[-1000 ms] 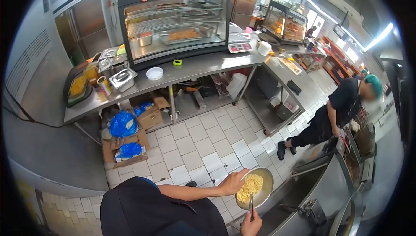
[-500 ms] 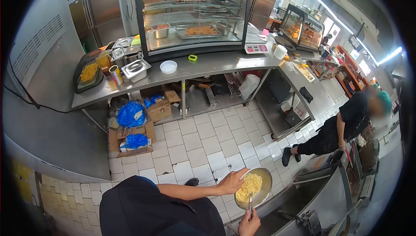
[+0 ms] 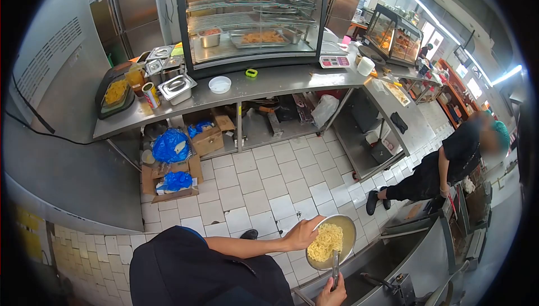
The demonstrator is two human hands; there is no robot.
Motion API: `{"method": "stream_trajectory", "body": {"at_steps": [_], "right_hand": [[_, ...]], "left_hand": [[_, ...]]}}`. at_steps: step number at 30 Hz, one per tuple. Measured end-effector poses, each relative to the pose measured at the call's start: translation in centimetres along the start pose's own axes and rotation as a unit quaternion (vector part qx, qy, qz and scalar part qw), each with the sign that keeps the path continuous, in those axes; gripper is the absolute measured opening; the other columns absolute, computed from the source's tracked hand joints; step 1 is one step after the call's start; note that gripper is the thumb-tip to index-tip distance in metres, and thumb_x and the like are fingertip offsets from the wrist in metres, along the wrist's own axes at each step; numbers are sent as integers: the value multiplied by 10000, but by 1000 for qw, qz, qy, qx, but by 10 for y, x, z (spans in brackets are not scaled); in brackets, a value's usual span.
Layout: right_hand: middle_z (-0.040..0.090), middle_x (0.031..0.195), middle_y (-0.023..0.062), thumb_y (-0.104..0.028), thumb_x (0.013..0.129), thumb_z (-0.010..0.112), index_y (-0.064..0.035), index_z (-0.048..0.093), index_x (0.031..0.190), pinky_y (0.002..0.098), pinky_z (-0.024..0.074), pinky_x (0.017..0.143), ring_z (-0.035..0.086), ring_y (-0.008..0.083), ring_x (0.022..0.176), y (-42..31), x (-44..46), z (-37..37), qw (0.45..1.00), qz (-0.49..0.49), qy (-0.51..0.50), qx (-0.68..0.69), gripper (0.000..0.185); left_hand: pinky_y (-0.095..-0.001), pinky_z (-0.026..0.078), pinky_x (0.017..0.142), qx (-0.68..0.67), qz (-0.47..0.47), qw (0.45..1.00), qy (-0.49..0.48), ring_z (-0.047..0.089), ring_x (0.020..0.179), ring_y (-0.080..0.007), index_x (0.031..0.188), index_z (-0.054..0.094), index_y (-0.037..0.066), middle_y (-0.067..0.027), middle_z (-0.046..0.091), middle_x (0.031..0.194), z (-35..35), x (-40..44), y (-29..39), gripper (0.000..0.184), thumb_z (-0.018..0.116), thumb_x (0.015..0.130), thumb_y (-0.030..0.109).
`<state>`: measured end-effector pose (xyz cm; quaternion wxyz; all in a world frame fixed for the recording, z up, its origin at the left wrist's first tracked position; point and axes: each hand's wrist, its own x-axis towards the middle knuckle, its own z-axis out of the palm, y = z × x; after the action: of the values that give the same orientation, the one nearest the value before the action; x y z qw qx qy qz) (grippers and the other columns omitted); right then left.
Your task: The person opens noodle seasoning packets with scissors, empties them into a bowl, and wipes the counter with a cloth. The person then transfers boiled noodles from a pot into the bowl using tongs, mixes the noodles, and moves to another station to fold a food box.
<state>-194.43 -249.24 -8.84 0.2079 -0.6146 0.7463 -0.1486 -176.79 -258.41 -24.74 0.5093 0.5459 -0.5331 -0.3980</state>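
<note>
My left hand [image 3: 304,233] is closed on the rim of a round metal bowl [image 3: 347,241], which is tilted a little. Yellow noodles [image 3: 325,241] lie heaped inside it. From below, my right hand [image 3: 331,293] grips the handle of metal tongs [image 3: 336,264], whose far end reaches the noodles in the bowl. The tips of the tongs are hidden among the noodles.
A metal fryer-like unit [image 3: 387,272] stands just below and right of the bowl. To the right is a co-worker [image 3: 455,163] in dark clothes. Across the tiled floor [image 3: 264,171] are a steel counter [image 3: 269,85], a glass display case [image 3: 252,25] and open cardboard boxes [image 3: 174,191].
The tongs and my right hand have shifted slightly right within the bowl area. The bowl has moved a little up and right, still in my left hand.
</note>
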Motion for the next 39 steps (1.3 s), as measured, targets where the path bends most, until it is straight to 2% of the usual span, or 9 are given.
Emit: {"method": "stream_trajectory", "body": {"at_steps": [7,10,11,13,14,23,28,33,39], "right_hand": [[658,1074,302,-243,932,644,34,610,1238,467,504,808,641,454,979,-10,3,-1,998,41,-45,33,414],[688,999,263,-291,941,651,38,590,1219,422,518,766,675,392,880,38,20,44,996,-53,-67,8,435],[688,999,263,-291,941,651,38,590,1219,422,518,766,675,392,880,39,28,54,996,-56,-68,7,435],[707,857,193,-232,878,689,28,463,1391,393,525,756,697,328,788,38,38,74,985,-72,-119,106,619],[702,837,159,-237,878,714,14,278,1494,370,533,723,693,274,747,38,45,81,974,-105,-158,126,795],[719,909,170,-265,859,759,15,54,1533,348,555,694,701,263,736,-34,80,101,863,-271,-411,112,1015],[695,784,128,-262,1020,520,30,291,1418,314,517,592,650,181,600,-65,125,154,902,-264,-310,143,545],[691,765,109,-387,1057,378,28,338,1404,303,513,593,643,178,596,-117,166,211,901,-213,-356,126,542],[680,766,93,-320,1049,430,7,345,1411,309,514,625,631,174,608,-251,238,182,875,-355,-312,101,495]], "left_hand": [[-498,520,767,5,-29,1000,-3,664,836,-449,1296,508,77,-274,669,880,3,3,-10,432,485,866,52],[-383,546,686,-15,-82,996,15,705,758,-258,1247,536,29,-162,696,855,0,8,-26,349,515,902,76],[-383,546,686,-15,-82,996,19,705,758,-258,1247,536,29,-162,696,855,-4,7,-28,349,515,902,76],[-321,536,562,-76,-138,986,51,673,683,-160,1230,536,23,-119,677,825,-14,0,-34,328,520,906,65],[-272,500,470,-80,-108,988,73,632,602,-111,1226,531,19,-85,657,812,-20,-5,-40,315,506,914,47],[-252,475,391,-160,-174,933,271,616,556,-115,1245,500,49,-79,661,841,-110,-52,-50,344,466,907,-2],[-253,468,389,-126,-179,909,354,599,540,-114,1245,487,26,-93,661,849,-168,-51,-57,341,458,909,-22],[-254,469,388,-111,-132,906,386,598,539,-118,1243,476,18,-101,659,856,-218,-19,-76,340,456,907,-32],[-254,463,387,-150,-172,870,436,599,547,-122,1242,474,18,-103,652,862,-275,31,-74,332,462,914,-27]]}}
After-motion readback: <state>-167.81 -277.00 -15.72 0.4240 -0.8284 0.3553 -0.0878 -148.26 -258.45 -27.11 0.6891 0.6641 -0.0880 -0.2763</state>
